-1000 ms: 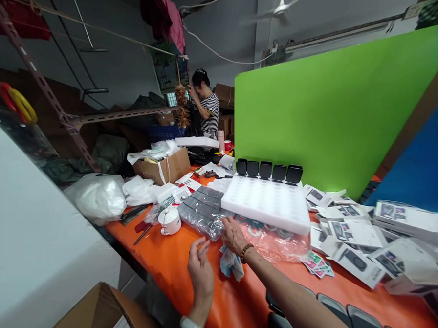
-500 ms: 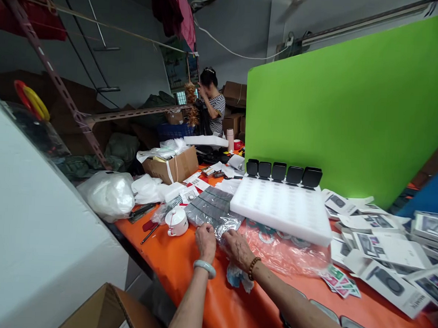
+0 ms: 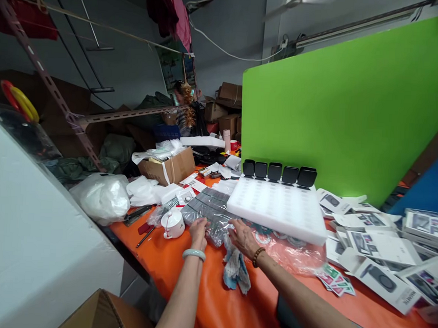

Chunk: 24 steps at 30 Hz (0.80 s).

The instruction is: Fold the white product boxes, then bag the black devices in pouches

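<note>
On the orange-covered table lies a clear plastic bag (image 3: 210,205) with grey sheet-like pieces showing through it. My left hand (image 3: 199,233), with a pale bangle on the wrist, is closed on the bag's near edge. My right hand (image 3: 245,240), wearing a beaded bracelet, has its fingers bent at the bag's near right corner and pinches the film there. A crumpled white and blue rag (image 3: 237,270) lies just below the right hand. To the left of my left hand stands a white lidded mug (image 3: 173,224).
A white foam tray (image 3: 275,206) with black square pieces (image 3: 275,172) along its back sits before a green partition (image 3: 335,106). Printed boxes (image 3: 379,246) pile up at right. An open carton (image 3: 167,166) and a stuffed plastic bag (image 3: 101,197) are at left. Another person (image 3: 184,125) is behind.
Both hands have moved apart and slightly up along the bag's near edge, lifting the film between them. More of the rag now shows. The person behind has shifted left.
</note>
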{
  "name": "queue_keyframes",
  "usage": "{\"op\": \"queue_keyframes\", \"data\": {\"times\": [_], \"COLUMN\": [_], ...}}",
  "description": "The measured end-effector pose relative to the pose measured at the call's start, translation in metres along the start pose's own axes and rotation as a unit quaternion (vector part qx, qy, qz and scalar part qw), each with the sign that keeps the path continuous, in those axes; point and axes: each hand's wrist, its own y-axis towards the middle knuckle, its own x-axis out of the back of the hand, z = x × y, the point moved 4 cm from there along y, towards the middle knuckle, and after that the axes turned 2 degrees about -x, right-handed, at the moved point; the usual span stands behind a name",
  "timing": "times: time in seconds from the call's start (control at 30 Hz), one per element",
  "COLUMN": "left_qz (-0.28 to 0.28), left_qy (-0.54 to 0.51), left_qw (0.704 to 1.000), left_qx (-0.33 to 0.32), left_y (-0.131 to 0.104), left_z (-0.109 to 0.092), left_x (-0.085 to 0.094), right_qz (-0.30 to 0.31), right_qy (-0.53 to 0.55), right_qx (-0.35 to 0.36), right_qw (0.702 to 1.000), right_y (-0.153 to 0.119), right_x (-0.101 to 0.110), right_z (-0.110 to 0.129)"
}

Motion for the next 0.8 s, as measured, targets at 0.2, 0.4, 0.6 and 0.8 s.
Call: {"op": "queue_keyframes", "data": {"times": [0.2,0.4,0.6,0.8], "left_qz": [0.041,0.08,0.106,0.102], "left_qy": [0.003,-0.097,-0.154,-0.118], "left_qw": [0.999,0.991,0.978,0.988], "left_qx": [0.017,0.051,0.089,0.009], "left_y": [-0.003,-0.007,-0.011,-0.018], "left_z": [-0.01,-0.016,-0.019,-0.026], "left_x": [0.002,-0.005,-0.011,-0.016], "right_qz": [-0.045,-0.028,0.004,0.026], "right_qy": [0.025,0.059,0.083,0.073], "right_qx": [-0.058,-0.053,-0.07,-0.049], "right_qw": [0.997,0.996,0.994,0.996], "right_y": [0.028,0.035,0.031,0.023], "right_x": [0.024,0.017,0.014,-0.003], "right_z": [-0.033,-0.035,-0.047,-0.038]}}
